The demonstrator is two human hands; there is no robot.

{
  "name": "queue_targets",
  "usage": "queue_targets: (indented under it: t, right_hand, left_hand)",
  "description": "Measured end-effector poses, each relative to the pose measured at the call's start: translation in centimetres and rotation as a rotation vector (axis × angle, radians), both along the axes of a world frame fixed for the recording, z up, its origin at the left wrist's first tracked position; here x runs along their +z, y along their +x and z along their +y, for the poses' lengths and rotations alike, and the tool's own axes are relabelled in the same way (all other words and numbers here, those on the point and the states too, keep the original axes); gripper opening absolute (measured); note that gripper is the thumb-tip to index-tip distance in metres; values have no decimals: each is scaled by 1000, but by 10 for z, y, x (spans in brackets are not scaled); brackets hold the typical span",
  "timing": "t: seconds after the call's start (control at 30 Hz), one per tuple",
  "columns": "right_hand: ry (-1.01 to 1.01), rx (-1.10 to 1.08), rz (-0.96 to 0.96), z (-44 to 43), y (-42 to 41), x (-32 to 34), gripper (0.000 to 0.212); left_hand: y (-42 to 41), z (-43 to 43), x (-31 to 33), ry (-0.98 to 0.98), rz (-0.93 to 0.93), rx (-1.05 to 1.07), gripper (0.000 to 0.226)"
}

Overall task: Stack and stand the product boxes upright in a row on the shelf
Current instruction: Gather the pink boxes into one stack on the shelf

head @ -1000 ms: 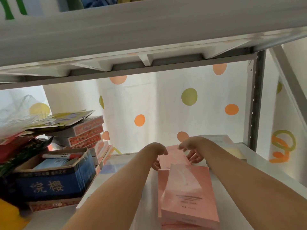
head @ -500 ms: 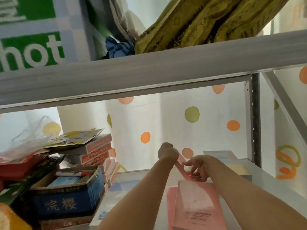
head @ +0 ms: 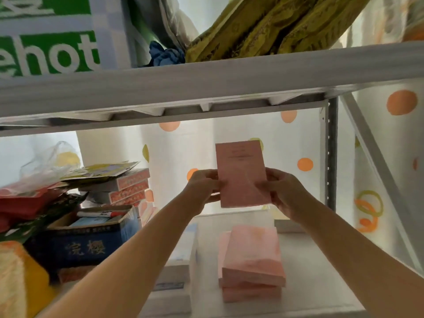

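Lifted off the white metal shelf (head: pixel 309 271) since half a second ago, a flat pink cardboard product box (head: pixel 243 174) now stands upright in the air, its printed face toward the camera, where before it was only being tipped up at the back of the shelf. The left hand (head: pixel 204 188) clasps its left edge and the right hand (head: pixel 283 192) its right edge, fingers closed around the sides, with both forearms reaching up from below. Beneath the raised box, a stack of pink product boxes (head: pixel 251 260) lies flat on the shelf, and just left of it lies a flat white box (head: pixel 179 267). Farther left, a dark blue carton with pale characters (head: pixel 85 244) holds small items, and behind it rises a pile of orange-patterned flat boxes (head: pixel 128 187) topped with yellow printed sheets; a crumpled clear plastic bag (head: pixel 46 164) sits at the far left. The upper shelf beam (head: pixel 206 81) crosses overhead, carrying olive-gold fabric bundles (head: pixel 263 26) and a green-and-white lettered box (head: pixel 46 35). A white curtain with coloured dots (head: pixel 183 152) hangs behind.
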State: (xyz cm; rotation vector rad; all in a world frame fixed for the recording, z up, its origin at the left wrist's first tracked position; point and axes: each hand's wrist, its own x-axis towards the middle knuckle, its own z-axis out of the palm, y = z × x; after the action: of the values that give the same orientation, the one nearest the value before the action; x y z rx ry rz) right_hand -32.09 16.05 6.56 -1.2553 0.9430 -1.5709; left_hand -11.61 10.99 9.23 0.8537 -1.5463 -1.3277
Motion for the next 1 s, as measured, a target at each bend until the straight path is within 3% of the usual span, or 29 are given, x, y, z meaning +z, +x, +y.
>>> queue_targets:
  t: [0.17, 0.33, 0.53, 0.63, 0.7, 0.77, 0.83, 0.87, 0.93, 1.0]
  right_hand:
    - [-127, -112, 109, 40, 10, 0, 21]
    - [-158, -155, 130, 61, 16, 7, 28]
    - [-202, -154, 104, 76, 15, 9, 22]
    - [-163, -165, 134, 76, 14, 6, 32]
    - [-184, -348, 269, 75, 14, 4, 50]
    - [-324, -700, 615, 76, 14, 8, 77]
    - [-525, -848, 937, 79, 21, 17, 87]
    - [-531, -796, 1062, 81, 29, 23, 82]
    - [-352, -619, 1175, 77, 44, 29, 56]
    - [-198, -624, 1143, 67, 45, 31, 37]
  left_hand:
    - [5, 34, -8, -166, 33, -14, 32]
    - [6, 55, -4, -227, 43, 22, 30]
    - [5, 74, 0, -286, 14, 56, 32]
    - [6, 73, 1, -324, -32, 96, 32]
    - [7, 69, 8, -592, -273, 247, 35]
    - [6, 71, 22, -985, -696, 406, 42]
    - [0, 76, 39, -1285, -1008, 452, 40]
    - [-5, 80, 44, -1370, -1109, 425, 38]
    - [-16, 83, 50, -1425, -1221, 330, 32]
    - [-22, 83, 51, -1431, -1143, 343, 28]
